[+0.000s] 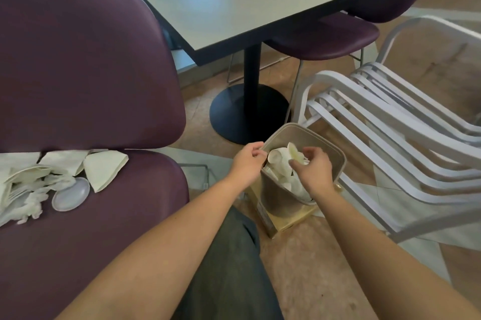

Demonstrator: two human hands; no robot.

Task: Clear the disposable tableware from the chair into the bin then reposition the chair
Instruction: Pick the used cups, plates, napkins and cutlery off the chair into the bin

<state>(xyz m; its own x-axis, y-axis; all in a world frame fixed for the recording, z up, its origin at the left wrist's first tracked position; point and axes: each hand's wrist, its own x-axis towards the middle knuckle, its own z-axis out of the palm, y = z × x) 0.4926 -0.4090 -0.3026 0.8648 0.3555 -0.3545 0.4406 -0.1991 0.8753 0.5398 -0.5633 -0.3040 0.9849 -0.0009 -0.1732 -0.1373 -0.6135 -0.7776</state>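
Tiled floor, centre frame: you're hovering both hands, left hand (247,161) and right hand (313,166), loosely curled and empty, over the bin (283,202). Folded paper plates (104,168) are sitting left on the purple chair (104,228); light, floppy, so pinch edges.

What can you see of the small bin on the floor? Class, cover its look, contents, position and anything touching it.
The bin is small, taupe and looks like plastic, with a rounded rectangular rim and no lid. It stands upright on a flat gold box on the floor, between the purple chair and a white slatted chair. White disposable tableware nearly fills it. The left hand is at its near rim; the right hand hovers over the opening.
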